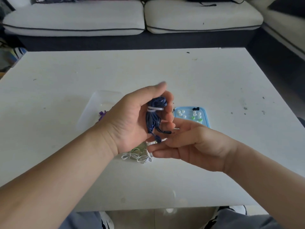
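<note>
My left hand (130, 119) is raised palm-up over the white table (214, 83), fingers curled round a bundle of dark blue cord (154, 116) tied with a white band. My right hand (186, 142) sits just below and to the right of it. Its fingertips meet the loose dark ends of the cord at the bottom of the bundle; whether they pinch an end is hard to tell. Under both hands lies a coil of white cord (138, 157) on the table.
A light blue tray (205, 116) with several white, green and black beads lies right of my hands. A clear plastic lid or bag (92, 109) with purple cord (103, 114) lies to the left. A white sofa (132, 19) stands beyond the table's far edge.
</note>
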`<action>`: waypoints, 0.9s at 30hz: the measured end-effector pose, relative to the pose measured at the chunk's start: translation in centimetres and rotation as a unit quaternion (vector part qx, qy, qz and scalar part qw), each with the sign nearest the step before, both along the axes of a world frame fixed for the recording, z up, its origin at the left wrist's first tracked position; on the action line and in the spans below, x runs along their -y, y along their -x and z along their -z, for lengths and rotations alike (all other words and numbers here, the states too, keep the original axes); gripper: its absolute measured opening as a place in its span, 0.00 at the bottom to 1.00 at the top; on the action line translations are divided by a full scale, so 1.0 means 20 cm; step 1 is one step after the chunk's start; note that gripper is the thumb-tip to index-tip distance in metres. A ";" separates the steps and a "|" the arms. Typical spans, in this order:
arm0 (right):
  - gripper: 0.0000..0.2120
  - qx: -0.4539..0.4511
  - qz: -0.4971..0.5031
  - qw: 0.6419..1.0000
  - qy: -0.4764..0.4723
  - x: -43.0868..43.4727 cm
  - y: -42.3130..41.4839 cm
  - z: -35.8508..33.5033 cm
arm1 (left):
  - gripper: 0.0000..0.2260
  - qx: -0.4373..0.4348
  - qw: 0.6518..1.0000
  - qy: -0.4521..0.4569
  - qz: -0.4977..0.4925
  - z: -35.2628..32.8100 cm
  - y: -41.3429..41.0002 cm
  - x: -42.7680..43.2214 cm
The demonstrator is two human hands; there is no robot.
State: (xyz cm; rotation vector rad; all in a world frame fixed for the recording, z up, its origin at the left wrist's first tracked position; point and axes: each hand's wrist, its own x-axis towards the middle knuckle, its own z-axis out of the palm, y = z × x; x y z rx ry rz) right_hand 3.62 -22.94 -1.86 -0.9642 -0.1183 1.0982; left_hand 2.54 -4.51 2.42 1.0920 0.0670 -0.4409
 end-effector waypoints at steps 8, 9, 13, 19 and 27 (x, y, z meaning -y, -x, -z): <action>0.20 -0.040 0.093 0.991 0.092 0.02 -0.02 -0.03 | 0.08 0.027 0.987 -0.125 -0.100 0.04 -0.03 0.00; 0.20 -0.058 0.109 0.987 0.099 0.02 -0.02 -0.03 | 0.10 0.024 0.985 -0.136 -0.108 0.04 -0.03 -0.01; 0.12 -0.057 0.154 0.978 0.124 0.01 -0.02 -0.03 | 0.13 0.024 0.971 -0.217 -0.099 0.05 -0.02 -0.02; 0.17 -0.023 0.149 0.984 0.094 0.03 -0.06 -0.06 | 0.18 -0.002 0.969 -0.236 -0.075 0.06 -0.02 -0.04; 0.13 0.041 0.119 0.984 0.126 0.03 -0.06 -0.05 | 0.05 -0.012 0.980 -0.185 -0.075 0.09 -0.02 -0.02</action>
